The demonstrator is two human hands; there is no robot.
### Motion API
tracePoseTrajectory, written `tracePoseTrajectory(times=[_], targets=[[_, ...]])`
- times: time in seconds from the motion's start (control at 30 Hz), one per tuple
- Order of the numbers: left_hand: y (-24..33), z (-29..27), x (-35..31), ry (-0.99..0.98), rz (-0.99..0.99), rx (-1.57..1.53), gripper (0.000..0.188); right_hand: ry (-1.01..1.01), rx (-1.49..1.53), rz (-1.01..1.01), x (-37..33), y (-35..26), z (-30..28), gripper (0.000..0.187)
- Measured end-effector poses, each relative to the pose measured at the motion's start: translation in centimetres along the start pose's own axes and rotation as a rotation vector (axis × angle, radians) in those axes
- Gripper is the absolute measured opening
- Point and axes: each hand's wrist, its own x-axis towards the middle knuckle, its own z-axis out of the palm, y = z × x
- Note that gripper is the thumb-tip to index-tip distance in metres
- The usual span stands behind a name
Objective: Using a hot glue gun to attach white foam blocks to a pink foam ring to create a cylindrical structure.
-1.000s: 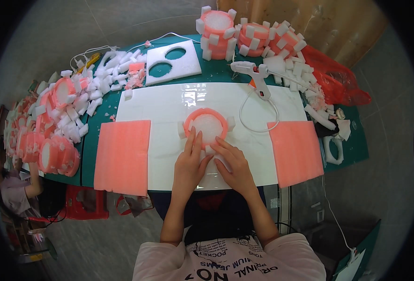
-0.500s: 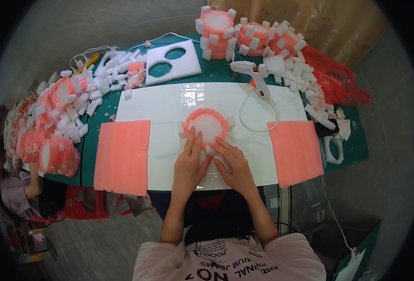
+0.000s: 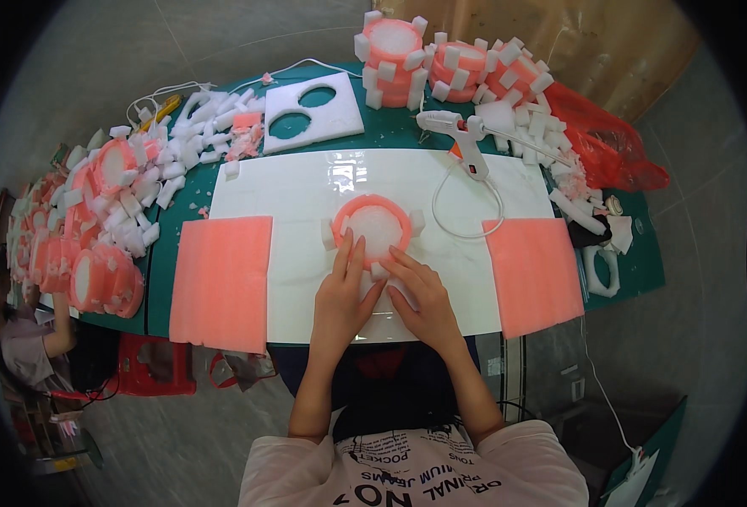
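Touching the pink ring (image 3: 372, 202) mid-way across the white board (image 3: 299, 190) with left hand (image 3: 340, 294) at seven o'clock, right hand (image 3: 422, 294) at five, grip loosely open, perhaps risking shifting the six-o'clock block (image 3: 378, 272) through uneven pressing.

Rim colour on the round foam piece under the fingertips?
The rim is salmon pink; head view shows it best.
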Motion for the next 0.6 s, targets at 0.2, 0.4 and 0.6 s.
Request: tracePoseTrajectory(times=[0.2,0.4,0.6], targets=[[0.16,-0.11,-0.02,-0.011,-0.019,0.009,0.062,0.028,-0.018,-0.052,0.04,0.27,0.19,0.041],[0.02,-0.09,-0.04,-0.019,-0.02,0.005,0.063,-0.003,-0.004,0.007,0.0,0.0,0.04,0.042],[0.09,-0.15,0.02,-0.014,-0.008,0.003,0.064,0.014,-0.004,-0.016,0.02,0.13,0.08,0.041]])
